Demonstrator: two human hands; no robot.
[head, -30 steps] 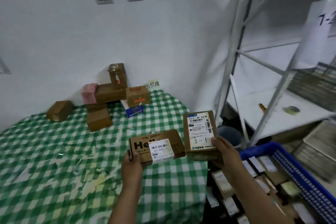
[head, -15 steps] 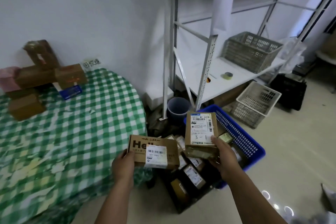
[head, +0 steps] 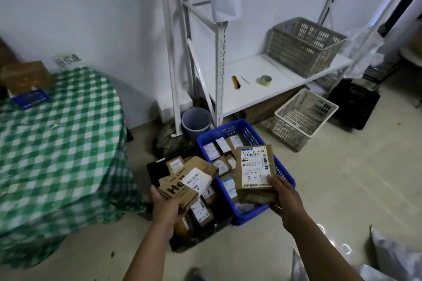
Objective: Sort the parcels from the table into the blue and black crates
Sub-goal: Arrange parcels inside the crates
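Observation:
My left hand [head: 165,206] grips a brown "Hello" parcel [head: 186,181] with a white label, held tilted over the black crate [head: 153,170]. My right hand [head: 284,198] holds a second brown parcel [head: 254,170], marked "3-1" on its label, upright above the blue crate [head: 245,129]. Both crates stand side by side on the floor and hold several labelled parcels. The table [head: 57,143] with its green checked cloth is at the left, with a few brown parcels [head: 26,76] at its far edge.
A white metal shelf rack [head: 242,89] stands behind the crates, carrying a grey basket [head: 303,45], a tape roll [head: 265,80] and a cutter. A grey bin [head: 196,121], a white basket [head: 301,118] and a black crate [head: 355,104] sit on the floor.
The view has swung right and down from the table to the crates. Both hands have carried their parcels over the crates, and the "Hello" parcel has tilted.

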